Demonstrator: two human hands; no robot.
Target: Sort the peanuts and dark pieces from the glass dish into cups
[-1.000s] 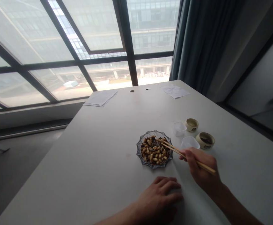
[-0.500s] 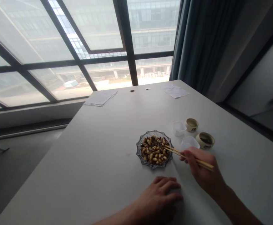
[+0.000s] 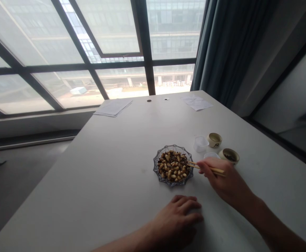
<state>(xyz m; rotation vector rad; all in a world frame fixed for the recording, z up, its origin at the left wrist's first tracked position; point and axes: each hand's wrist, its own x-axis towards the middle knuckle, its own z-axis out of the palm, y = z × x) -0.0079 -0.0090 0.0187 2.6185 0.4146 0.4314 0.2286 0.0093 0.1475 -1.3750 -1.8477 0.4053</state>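
A scalloped glass dish [image 3: 157,176] holds many peanuts in their shells [image 3: 172,168] mixed with dark, thin pieces too small to name. My right hand [image 3: 222,175] is closed on a pair of wooden chopsticks [image 3: 217,171], their tips at the dish's right side, over the dark pieces. Whether the tips pinch anything is too small to tell. On the table in front of the dish rests my left hand [image 3: 177,217], palm down, fingers loosely bent and apart, holding nothing.
Beyond my right hand stand a clear plastic cup [image 3: 201,144] and a second clear cup [image 3: 211,155], partly hidden by that hand. A beige bowl [image 3: 214,140] stands behind a similar bowl [image 3: 229,156] with dark bits inside. Papers [image 3: 113,107] lie at the far left, another sheet [image 3: 197,103] at the far right.
My right hand has shifted slightly left and up, covering more of the nearer clear cup. The chopstick tips have moved a little right, towards the dish's rim. My left hand stays about where it was.
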